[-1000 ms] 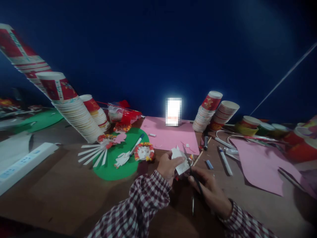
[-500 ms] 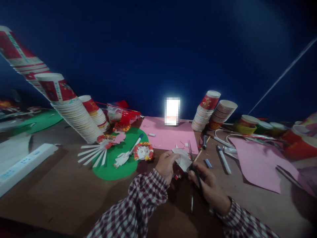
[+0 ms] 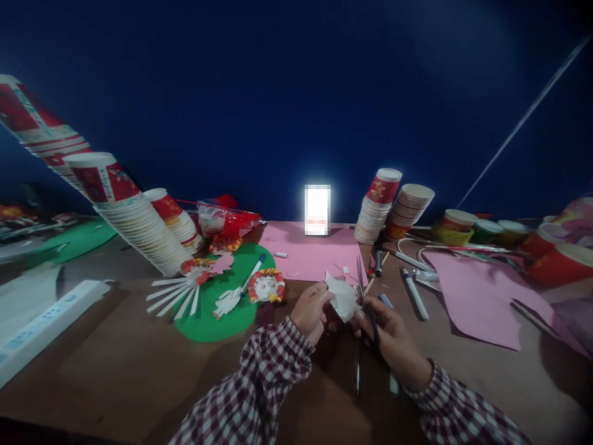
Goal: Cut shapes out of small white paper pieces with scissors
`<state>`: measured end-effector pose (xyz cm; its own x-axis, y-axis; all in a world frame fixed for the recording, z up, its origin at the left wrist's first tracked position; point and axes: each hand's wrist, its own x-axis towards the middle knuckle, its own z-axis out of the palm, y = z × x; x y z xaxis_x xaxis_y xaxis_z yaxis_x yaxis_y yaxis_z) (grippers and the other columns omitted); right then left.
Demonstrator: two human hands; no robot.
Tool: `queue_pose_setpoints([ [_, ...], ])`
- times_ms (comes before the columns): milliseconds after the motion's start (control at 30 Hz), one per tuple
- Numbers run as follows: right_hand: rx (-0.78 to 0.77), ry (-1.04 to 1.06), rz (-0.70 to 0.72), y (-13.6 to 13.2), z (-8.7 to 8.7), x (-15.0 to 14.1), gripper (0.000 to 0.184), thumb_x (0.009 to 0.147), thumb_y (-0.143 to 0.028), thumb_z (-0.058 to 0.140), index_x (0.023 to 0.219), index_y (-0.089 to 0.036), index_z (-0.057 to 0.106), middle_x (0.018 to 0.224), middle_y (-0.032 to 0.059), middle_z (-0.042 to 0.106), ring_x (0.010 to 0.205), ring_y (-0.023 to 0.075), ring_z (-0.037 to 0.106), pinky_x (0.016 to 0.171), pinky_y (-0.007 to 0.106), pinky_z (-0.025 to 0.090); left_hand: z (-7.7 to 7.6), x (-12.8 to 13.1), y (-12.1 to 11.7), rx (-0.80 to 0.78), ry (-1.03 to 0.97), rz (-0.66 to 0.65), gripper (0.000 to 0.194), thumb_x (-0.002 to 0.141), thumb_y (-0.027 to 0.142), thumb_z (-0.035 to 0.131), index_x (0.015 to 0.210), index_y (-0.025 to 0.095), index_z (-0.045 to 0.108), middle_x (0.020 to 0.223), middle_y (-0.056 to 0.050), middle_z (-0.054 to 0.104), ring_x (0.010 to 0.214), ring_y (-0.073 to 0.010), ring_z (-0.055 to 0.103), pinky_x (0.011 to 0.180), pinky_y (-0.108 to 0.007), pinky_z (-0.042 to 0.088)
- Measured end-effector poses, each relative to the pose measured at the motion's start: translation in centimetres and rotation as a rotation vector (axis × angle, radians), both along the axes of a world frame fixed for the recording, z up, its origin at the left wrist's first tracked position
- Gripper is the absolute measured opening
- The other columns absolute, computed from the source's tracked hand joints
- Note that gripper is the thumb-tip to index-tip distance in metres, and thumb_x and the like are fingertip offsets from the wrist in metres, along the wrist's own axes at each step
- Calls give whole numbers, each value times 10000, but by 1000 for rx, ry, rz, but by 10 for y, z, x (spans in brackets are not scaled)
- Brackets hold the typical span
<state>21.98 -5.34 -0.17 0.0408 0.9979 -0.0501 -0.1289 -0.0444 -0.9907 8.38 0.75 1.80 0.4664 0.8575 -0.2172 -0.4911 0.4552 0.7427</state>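
Note:
My left hand [image 3: 311,311] pinches the left edge of a small piece of white paper [image 3: 343,298]. In my right hand [image 3: 397,342] is a pair of scissors [image 3: 361,278], blades pointing away from me and standing beside the paper's right edge. The dark handles lie in my fingers, and my right fingertips are close to the paper's lower corner; I cannot tell if they touch it. Left of my hands, a round paper lion face [image 3: 267,287] and a white paper hand cut-out [image 3: 228,301] lie on a green paper shape [image 3: 199,330].
Tall stacks of paper cups [image 3: 134,210] lean at the left, and shorter cup stacks [image 3: 377,207] stand behind on the right. Pink paper [image 3: 310,250] lies under a bright screen [image 3: 317,210]. A marker [image 3: 414,293], more pink paper [image 3: 472,309] and a power strip [image 3: 50,327] flank me.
The white paper has turned a little in my left hand and shifted slightly right. The scissors' blades look closer together. The whole view has tilted slightly.

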Motion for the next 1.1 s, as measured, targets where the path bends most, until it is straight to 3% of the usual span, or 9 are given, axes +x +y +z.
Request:
queue_pose_setpoints([
  [167, -13, 68, -8, 1, -1, 0, 255, 738, -374, 692, 911, -202, 617, 591, -41, 549, 518, 88, 485, 447, 172, 398, 5, 1, -2, -20, -23, -64, 331, 623, 114, 549, 943, 118, 633, 783, -80, 662, 679, -172, 593, 573, -252, 416],
  [367, -66, 116, -42, 2, -1, 2, 280, 702, -378, 725, 893, -207, 613, 579, -39, 578, 502, 79, 494, 413, 154, 364, -1, 1, 0, 35, -58, -83, 257, 651, 129, 579, 900, 127, 646, 773, -79, 665, 752, -194, 602, 664, -283, 437],
  [833, -47, 130, -86, 1, -2, 2, 297, 739, -384, 689, 960, -203, 607, 620, -28, 583, 528, 93, 519, 413, 161, 361, -5, 1, 2, 27, 12, 25, 95, 611, 193, 650, 641, 114, 607, 630, -61, 622, 690, -190, 597, 653, -287, 439],
  [1100, -24, 142, -102, 2, -3, 2, 295, 720, -362, 716, 953, -207, 624, 643, -25, 571, 541, 84, 501, 423, 157, 370, -5, 1, 2, 44, -28, -10, 138, 623, 183, 645, 736, 104, 643, 641, -58, 637, 674, -173, 599, 647, -271, 431],
])
